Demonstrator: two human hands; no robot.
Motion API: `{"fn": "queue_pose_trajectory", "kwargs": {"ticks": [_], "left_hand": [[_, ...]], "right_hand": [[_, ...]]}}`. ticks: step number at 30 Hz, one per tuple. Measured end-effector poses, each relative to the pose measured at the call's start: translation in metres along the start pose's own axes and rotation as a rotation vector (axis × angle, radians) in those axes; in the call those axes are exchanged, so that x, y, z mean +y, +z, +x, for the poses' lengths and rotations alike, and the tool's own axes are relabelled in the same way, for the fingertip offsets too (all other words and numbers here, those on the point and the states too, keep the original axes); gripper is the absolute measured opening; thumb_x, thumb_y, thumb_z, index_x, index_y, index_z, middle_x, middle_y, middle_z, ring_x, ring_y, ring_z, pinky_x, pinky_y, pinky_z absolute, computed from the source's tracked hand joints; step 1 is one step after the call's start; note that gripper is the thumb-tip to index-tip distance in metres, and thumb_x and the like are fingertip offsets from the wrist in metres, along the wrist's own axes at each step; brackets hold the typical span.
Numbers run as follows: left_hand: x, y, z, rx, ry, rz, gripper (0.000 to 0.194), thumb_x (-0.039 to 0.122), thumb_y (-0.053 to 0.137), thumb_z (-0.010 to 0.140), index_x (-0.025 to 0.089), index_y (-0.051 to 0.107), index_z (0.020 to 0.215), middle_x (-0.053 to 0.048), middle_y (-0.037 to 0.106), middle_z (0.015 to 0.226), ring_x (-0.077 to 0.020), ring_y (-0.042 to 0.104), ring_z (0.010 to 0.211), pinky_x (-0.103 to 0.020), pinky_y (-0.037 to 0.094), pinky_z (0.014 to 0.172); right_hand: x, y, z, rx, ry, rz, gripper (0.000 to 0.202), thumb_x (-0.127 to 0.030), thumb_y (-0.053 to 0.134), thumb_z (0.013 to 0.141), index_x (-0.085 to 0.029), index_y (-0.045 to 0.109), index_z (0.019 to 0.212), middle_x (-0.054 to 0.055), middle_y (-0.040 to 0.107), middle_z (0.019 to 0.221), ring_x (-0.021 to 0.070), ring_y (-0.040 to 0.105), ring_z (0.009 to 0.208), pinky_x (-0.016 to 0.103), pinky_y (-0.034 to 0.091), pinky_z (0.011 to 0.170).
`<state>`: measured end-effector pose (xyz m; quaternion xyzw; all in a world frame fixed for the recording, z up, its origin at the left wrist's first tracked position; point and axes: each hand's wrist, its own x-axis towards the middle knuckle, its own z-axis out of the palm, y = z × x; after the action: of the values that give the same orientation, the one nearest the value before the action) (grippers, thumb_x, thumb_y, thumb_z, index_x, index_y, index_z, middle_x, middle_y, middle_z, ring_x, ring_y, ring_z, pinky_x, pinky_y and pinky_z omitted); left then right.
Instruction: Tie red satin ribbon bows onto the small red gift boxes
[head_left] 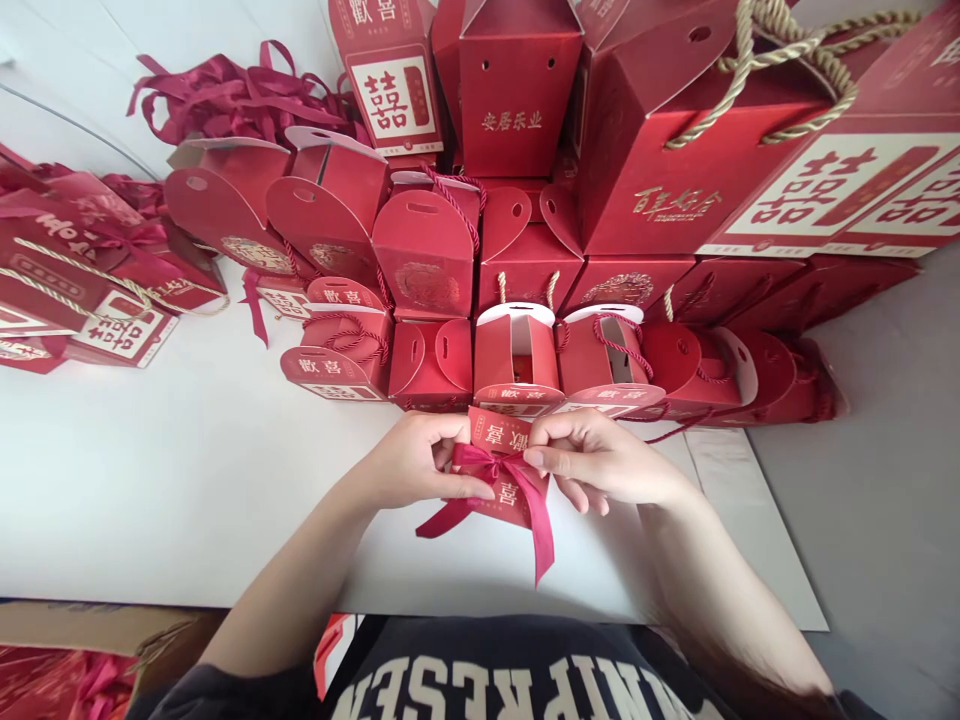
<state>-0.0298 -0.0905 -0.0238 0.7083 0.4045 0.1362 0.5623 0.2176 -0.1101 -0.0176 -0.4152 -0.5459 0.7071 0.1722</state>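
A small red gift box (489, 434) with gold Chinese characters is between my hands, close to the row of boxes behind it. A magenta ribbon (541, 535) is tied across it in a bow, with two tails hanging toward me. My left hand (420, 462) is closed at the bow's left loop, its thumb lying over the box's face. On the other side, my right hand (596, 462) pinches the right loop between thumb and index finger. The other right fingers curl loosely below. The underside of the box is hidden.
Red boxes (424, 255) with cord handles stand in several rows at the back. Larger boxes with rope handles (742, 80) rise behind, right. Loose ribbons (232, 95) lie back left, above more boxes (120, 320). A cardboard carton (90, 625) sits below the white table (187, 500).
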Motion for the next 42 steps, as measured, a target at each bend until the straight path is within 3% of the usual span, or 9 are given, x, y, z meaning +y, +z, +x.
{"fn": "queue_pose_trajectory", "kwargs": {"ticks": [4, 9, 14, 21, 23, 26, 29, 35, 42], "left_hand": [[-0.004, 0.000, 0.002, -0.008, 0.029, -0.094, 0.034, 0.040, 0.081, 0.068, 0.014, 0.066, 0.082, 0.005, 0.045, 0.062, -0.0069, 0.032, 0.055, -0.021, 0.025, 0.049], [-0.017, 0.000, 0.007, -0.015, 0.071, -0.308, 0.041, 0.031, 0.085, 0.062, 0.015, 0.047, 0.061, 0.005, 0.047, 0.061, -0.0066, 0.038, 0.055, -0.020, 0.031, 0.050], [-0.034, -0.001, 0.011, -0.103, 0.063, -0.551, 0.040, 0.034, 0.068, 0.082, 0.016, 0.041, 0.059, 0.005, 0.048, 0.052, -0.0051, 0.038, 0.044, -0.019, 0.029, 0.044], [-0.040, 0.001, 0.014, -0.106, 0.060, -0.615, 0.044, 0.037, 0.070, 0.080, 0.016, 0.039, 0.057, 0.006, 0.043, 0.046, -0.0041, 0.034, 0.039, -0.018, 0.025, 0.040], [-0.036, 0.000, 0.011, -0.071, 0.061, -0.562, 0.044, 0.038, 0.070, 0.080, 0.016, 0.041, 0.057, 0.005, 0.046, 0.047, -0.0045, 0.036, 0.040, -0.018, 0.028, 0.040], [-0.027, -0.006, 0.005, -0.033, 0.086, -0.463, 0.039, 0.039, 0.069, 0.081, 0.014, 0.049, 0.058, 0.003, 0.051, 0.049, -0.0053, 0.040, 0.041, -0.018, 0.030, 0.040], [-0.019, -0.012, 0.000, -0.069, 0.087, -0.355, 0.033, 0.039, 0.064, 0.086, 0.012, 0.064, 0.066, 0.003, 0.050, 0.046, -0.0050, 0.039, 0.038, -0.018, 0.028, 0.037], [-0.019, -0.018, 0.001, -0.164, 0.066, -0.306, 0.036, 0.040, 0.061, 0.088, 0.012, 0.066, 0.066, 0.002, 0.050, 0.040, -0.0053, 0.042, 0.035, -0.016, 0.027, 0.036], [-0.023, -0.016, 0.003, -0.038, 0.002, -0.306, 0.043, 0.038, 0.060, 0.088, 0.013, 0.052, 0.054, 0.002, 0.050, 0.043, -0.0045, 0.043, 0.037, -0.015, 0.027, 0.037]], "right_hand": [[0.006, -0.006, 0.002, -0.040, 0.002, 0.043, 0.034, -0.046, 0.060, 0.091, -0.017, 0.059, 0.074, -0.007, 0.053, 0.040, 0.0055, 0.043, 0.029, 0.015, 0.035, 0.030], [0.018, -0.014, 0.006, -0.078, -0.031, 0.070, 0.033, -0.047, 0.062, 0.089, -0.016, 0.061, 0.076, -0.009, 0.049, 0.038, 0.0047, 0.039, 0.027, 0.014, 0.029, 0.029], [0.029, -0.020, 0.010, -0.116, -0.069, 0.078, 0.032, -0.046, 0.061, 0.090, -0.016, 0.062, 0.079, -0.009, 0.047, 0.038, 0.0050, 0.040, 0.027, 0.014, 0.028, 0.030], [0.027, -0.022, 0.016, -0.189, -0.109, 0.098, 0.033, -0.044, 0.061, 0.091, -0.014, 0.062, 0.077, -0.009, 0.046, 0.037, 0.0052, 0.042, 0.029, 0.014, 0.033, 0.033], [0.020, -0.021, 0.009, -0.159, -0.109, 0.081, 0.030, -0.045, 0.062, 0.090, -0.016, 0.062, 0.088, -0.006, 0.057, 0.045, 0.0073, 0.050, 0.033, 0.016, 0.039, 0.036], [0.010, -0.020, -0.010, 0.025, -0.087, -0.022, 0.032, -0.048, 0.060, 0.091, -0.018, 0.059, 0.104, -0.004, 0.063, 0.054, 0.0084, 0.053, 0.037, 0.017, 0.043, 0.037], [0.006, -0.016, -0.024, 0.118, 0.020, -0.191, 0.038, -0.052, 0.053, 0.094, -0.017, 0.063, 0.085, -0.004, 0.058, 0.047, 0.0073, 0.051, 0.036, 0.015, 0.041, 0.037], [0.008, 0.000, -0.014, -0.239, 0.196, -0.184, 0.047, -0.056, 0.059, 0.089, -0.014, 0.067, 0.069, -0.001, 0.061, 0.048, 0.0070, 0.052, 0.035, 0.016, 0.043, 0.039], [0.011, -0.009, -0.008, -0.321, 0.014, -0.075, 0.037, -0.042, 0.063, 0.089, -0.014, 0.065, 0.065, -0.005, 0.053, 0.043, 0.0053, 0.050, 0.037, 0.015, 0.043, 0.044]]}}
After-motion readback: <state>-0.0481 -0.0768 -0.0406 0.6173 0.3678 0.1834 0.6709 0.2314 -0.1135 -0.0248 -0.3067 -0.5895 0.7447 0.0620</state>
